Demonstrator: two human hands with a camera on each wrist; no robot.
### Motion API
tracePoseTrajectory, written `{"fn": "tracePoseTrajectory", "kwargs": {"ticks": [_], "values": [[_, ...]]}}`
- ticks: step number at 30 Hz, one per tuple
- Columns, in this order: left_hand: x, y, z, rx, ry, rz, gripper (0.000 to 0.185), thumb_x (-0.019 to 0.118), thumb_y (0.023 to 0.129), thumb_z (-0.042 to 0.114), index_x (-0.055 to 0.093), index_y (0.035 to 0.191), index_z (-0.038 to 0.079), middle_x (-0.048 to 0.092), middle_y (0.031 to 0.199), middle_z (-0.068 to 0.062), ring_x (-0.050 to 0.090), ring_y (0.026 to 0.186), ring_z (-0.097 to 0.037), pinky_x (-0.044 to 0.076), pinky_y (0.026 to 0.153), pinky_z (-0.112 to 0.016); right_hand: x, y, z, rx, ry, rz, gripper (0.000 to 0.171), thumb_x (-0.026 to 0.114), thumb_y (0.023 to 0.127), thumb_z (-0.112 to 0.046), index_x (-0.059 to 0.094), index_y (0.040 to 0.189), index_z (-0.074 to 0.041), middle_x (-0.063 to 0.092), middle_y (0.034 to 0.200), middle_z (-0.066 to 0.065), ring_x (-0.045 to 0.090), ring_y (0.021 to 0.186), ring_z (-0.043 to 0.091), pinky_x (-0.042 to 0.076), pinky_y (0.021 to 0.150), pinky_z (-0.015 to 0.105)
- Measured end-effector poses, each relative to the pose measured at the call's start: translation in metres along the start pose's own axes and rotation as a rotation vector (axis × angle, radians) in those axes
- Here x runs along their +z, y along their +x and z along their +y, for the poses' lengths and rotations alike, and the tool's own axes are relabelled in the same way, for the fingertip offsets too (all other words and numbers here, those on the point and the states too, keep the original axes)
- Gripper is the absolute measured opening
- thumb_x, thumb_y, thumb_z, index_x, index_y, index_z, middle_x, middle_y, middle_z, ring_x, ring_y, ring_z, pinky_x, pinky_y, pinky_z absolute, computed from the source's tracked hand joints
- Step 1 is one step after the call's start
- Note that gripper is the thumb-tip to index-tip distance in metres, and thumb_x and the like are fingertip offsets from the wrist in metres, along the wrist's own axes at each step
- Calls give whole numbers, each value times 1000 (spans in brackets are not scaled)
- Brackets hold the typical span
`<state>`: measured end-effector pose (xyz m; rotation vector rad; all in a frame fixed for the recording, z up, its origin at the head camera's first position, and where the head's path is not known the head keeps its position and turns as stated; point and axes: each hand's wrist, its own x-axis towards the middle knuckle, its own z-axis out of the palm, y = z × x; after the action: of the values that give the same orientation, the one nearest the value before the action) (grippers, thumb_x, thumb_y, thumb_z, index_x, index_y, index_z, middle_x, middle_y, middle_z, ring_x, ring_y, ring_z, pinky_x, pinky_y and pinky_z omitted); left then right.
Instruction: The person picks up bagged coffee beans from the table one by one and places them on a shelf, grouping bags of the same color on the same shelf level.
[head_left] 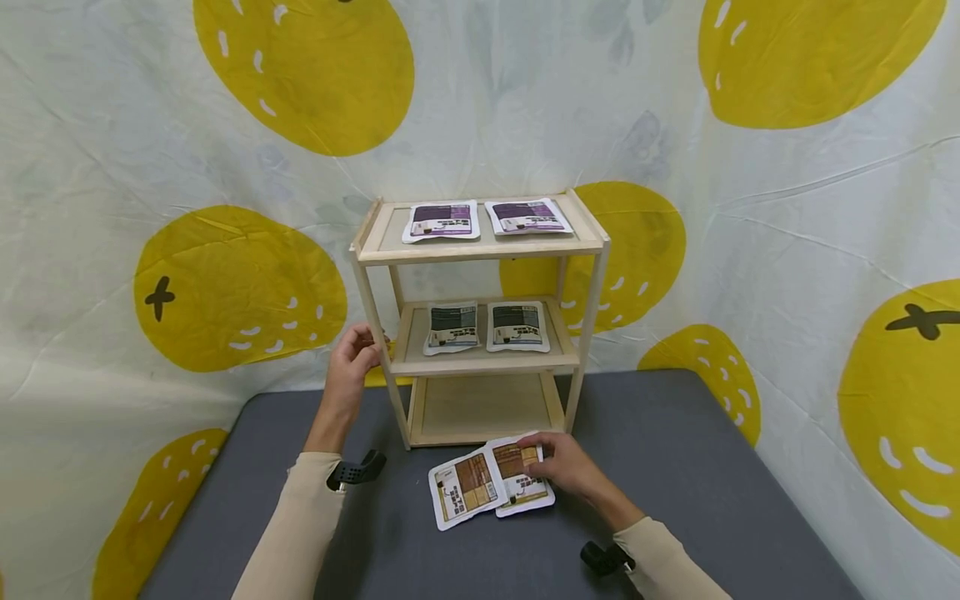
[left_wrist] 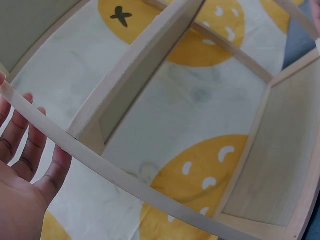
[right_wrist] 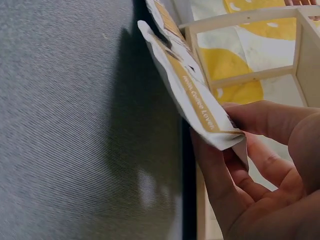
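A: Two brown-printed sachets are lying nearest on the grey table [head_left: 675, 467]; the right hand [head_left: 573, 468] is pinching the right brown sachet [head_left: 519, 475] at its edge, and the right wrist view is showing thumb and fingers [right_wrist: 235, 185] curling round that edge and tipping it up off the cloth.

B: And the left brown sachet [head_left: 465, 487]?

A: It is lying flat just beside the pinched one, with their edges overlapping; both are sitting just in front of the foot of the wooden shelf [head_left: 480, 250].

B: What is the left hand [head_left: 351, 360] doing?

A: It is resting against the shelf's front left post at the height of the middle board; in the left wrist view the fingers [left_wrist: 30, 145] are lying fairly straight behind a thin wooden rail, so the hand is looking relaxed and open, touching the wood; I cannot tell whether the thumb is hooking round the post.

B: Going further back?

A: The bottom board is showing bare wood; on the middle board two dark sachets [head_left: 452, 327] are lying side by side; on the top board two purple sachets [head_left: 442, 221] are lying side by side too; behind everything a white cloth with yellow fruit [head_left: 300, 75] is hanging.
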<state>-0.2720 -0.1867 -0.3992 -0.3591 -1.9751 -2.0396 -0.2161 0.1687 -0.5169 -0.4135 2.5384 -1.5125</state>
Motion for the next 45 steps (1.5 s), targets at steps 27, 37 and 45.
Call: {"fn": "tracePoseTrajectory", "kwargs": {"ticks": [27,37,45], "values": [[0,1,-1,7,-12,-1,25,51,101,8,52,122,-7,57,114,-25,57,104,-34,53,85,-30,-19,12,-20,50,65,77,41,73,88,0,65,127,1,70,105,16,61,67,14,50,61,27],[0,1,-1,20,-8,1,24,51,101,6,52,121,-7,63,108,-13,57,105,-37,54,84,-30,-26,11,-29,22,50,60,40,74,87,-1,67,127,-1,70,102,15,59,63,15,49,58,26],[2,0,1,12,-15,7,24,50,101,5,52,121,-8,59,111,-21,57,101,-31,53,84,-29,-32,11,-37,9,108,80,41,71,89,0,65,130,-1,69,112,20,65,68,16,51,61,27]]}}
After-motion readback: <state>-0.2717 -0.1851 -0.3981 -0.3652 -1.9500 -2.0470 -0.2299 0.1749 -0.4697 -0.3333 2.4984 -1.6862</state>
